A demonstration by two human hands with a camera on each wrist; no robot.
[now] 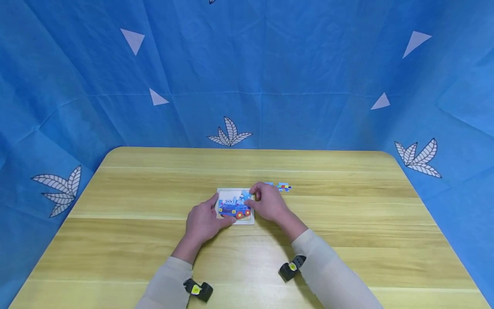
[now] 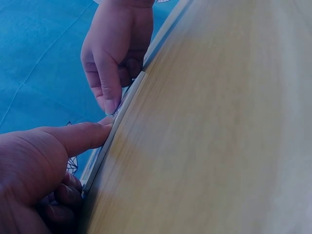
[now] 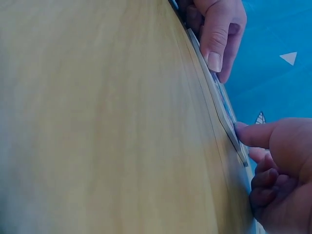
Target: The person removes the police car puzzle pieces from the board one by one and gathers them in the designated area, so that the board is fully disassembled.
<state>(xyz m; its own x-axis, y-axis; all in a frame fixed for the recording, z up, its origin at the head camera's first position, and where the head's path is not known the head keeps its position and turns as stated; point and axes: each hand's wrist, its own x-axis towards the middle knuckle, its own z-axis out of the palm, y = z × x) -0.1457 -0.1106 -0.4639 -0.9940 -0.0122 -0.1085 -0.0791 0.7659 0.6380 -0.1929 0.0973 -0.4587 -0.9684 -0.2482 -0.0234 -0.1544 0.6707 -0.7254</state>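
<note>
A small jigsaw puzzle board [image 1: 234, 222] with a pale border lies on the table, showing a blue cartoon vehicle with red wheels. My left hand [image 1: 202, 221] holds it at its left side, thumb on the front border and fingers along the far left edge. At the board's upper right, my right hand [image 1: 269, 201] pinches a light blue puzzle piece [image 1: 245, 195] between thumb and index finger, low over the picture. In the left wrist view, the left thumb [image 2: 85, 136] lies across the board's edge. The right thumb [image 3: 256, 134] touches the board's surface in the right wrist view.
Loose puzzle pieces [image 1: 284, 187] lie just beyond the right hand, one partly hidden by it. The wooden table [image 1: 347, 206] reaches to a blue cloth backdrop [image 1: 293, 86] with white triangles and leaf prints. Black wrist cameras [image 1: 287, 271] sit on both beige sleeves.
</note>
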